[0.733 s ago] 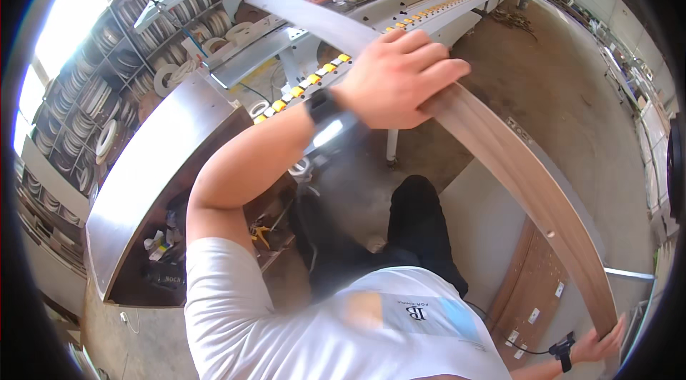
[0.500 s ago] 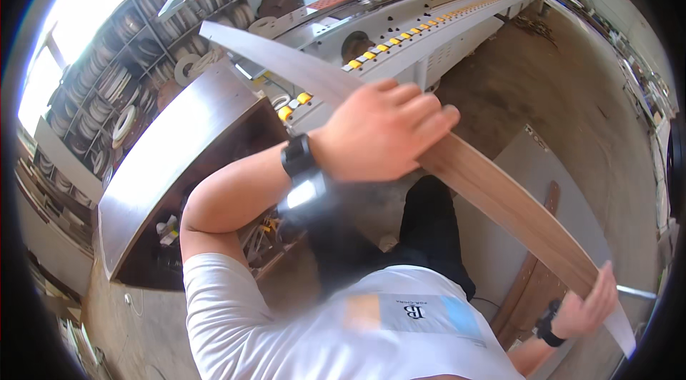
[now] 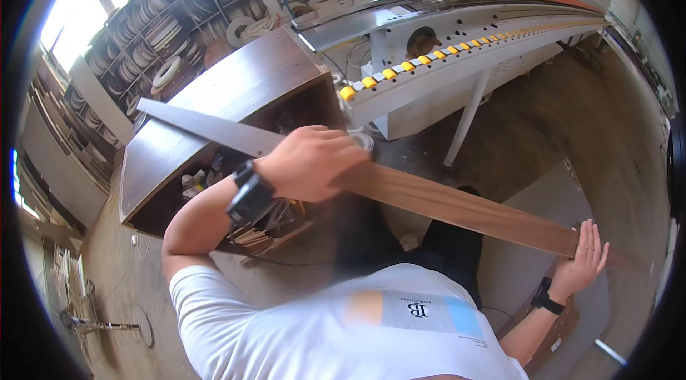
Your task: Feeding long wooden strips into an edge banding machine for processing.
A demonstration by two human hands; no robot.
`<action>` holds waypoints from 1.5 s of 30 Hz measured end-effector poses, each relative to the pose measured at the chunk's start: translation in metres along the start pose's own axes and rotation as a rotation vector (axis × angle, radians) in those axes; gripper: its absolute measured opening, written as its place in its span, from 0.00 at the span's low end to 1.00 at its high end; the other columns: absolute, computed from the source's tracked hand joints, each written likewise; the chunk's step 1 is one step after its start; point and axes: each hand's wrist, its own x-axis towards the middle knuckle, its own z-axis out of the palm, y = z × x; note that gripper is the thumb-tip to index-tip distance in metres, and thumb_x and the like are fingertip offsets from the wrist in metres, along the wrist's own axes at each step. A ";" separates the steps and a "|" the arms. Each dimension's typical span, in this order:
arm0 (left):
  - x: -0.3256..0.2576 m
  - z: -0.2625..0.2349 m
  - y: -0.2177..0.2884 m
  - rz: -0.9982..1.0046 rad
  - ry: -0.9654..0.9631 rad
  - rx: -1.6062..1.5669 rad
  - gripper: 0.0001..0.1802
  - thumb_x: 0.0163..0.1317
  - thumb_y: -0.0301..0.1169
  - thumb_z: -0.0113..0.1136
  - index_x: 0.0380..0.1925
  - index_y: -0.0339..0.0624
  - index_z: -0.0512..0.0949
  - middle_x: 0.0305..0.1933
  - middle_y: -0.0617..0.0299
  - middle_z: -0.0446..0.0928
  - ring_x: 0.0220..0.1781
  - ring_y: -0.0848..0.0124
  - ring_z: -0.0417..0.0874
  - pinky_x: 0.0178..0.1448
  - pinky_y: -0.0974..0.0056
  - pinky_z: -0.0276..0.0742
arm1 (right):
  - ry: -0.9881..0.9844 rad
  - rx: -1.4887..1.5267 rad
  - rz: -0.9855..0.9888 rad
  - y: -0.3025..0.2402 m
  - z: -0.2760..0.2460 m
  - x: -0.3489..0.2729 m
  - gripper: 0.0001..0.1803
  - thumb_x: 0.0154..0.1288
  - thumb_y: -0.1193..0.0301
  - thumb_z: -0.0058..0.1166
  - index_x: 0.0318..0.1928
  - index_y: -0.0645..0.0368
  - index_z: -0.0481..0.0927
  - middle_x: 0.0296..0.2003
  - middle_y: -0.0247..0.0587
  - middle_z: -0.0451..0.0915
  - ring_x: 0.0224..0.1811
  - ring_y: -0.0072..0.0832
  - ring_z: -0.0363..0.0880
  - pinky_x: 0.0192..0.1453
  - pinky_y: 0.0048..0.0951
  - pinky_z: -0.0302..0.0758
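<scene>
While my white shirt [image 3: 343, 330] fills the lower part of the view, my right hand [image 3: 582, 260] sits low on the right with its fingers spread flat and open, the palm pressed against the near end of a long wood-grain strip [image 3: 457, 205]. A dark band [image 3: 547, 303] circles that wrist. From there the strip runs up and to the left, brown on the near stretch and grey toward its far tip, level with my chest and held clear of everything below it. My left hand [image 3: 311, 162] is curled over the strip around its middle, fingers wrapped across the top edge, with a black wrist device [image 3: 250, 198] just behind the knuckles. Under that arm stands a dark brown cabinet [image 3: 221, 105], its open front showing a jumble of small tools and offcuts. Beyond the strip, a white and orange machine [image 3: 457, 30] stretches across the upper right, a row of yellow rollers [image 3: 421, 60] along its edge and a thin white leg reaching the concrete floor [image 3: 557, 116]. Farthest off, on the upper left, shelves [image 3: 171, 30] hold many coiled rolls of banding beside a bright window.
</scene>
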 end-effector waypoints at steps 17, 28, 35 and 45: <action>0.077 0.020 0.044 -0.172 -0.034 0.367 0.44 0.57 0.44 0.76 0.72 0.42 0.72 0.48 0.62 0.79 0.51 0.62 0.81 0.55 0.59 0.79 | 0.087 0.721 -0.176 -0.225 0.051 0.143 0.14 0.66 0.72 0.62 0.51 0.47 0.91 0.52 0.27 0.91 0.59 0.25 0.87 0.76 0.51 0.70; -0.081 -0.036 -0.094 -0.643 0.029 0.485 0.37 0.59 0.46 0.76 0.69 0.54 0.79 0.46 0.62 0.82 0.50 0.60 0.84 0.54 0.55 0.83 | -0.108 0.871 0.053 -0.172 0.100 0.064 0.15 0.61 0.73 0.71 0.50 0.50 0.88 0.51 0.31 0.91 0.56 0.33 0.86 0.72 0.49 0.74; -0.196 -0.075 -0.184 -0.901 -0.076 0.416 0.31 0.72 0.40 0.68 0.73 0.48 0.76 0.57 0.51 0.82 0.63 0.51 0.81 0.66 0.51 0.77 | -0.351 1.000 0.156 -0.179 0.134 -0.006 0.13 0.60 0.71 0.71 0.46 0.53 0.89 0.48 0.35 0.91 0.51 0.38 0.86 0.62 0.42 0.79; -0.219 -0.052 -0.244 -1.009 -0.352 0.705 0.26 0.81 0.48 0.51 0.68 0.45 0.78 0.66 0.50 0.80 0.68 0.49 0.81 0.70 0.49 0.78 | -0.876 1.250 0.519 -0.189 0.181 -0.099 0.15 0.66 0.67 0.71 0.52 0.55 0.90 0.45 0.39 0.91 0.35 0.30 0.88 0.46 0.32 0.84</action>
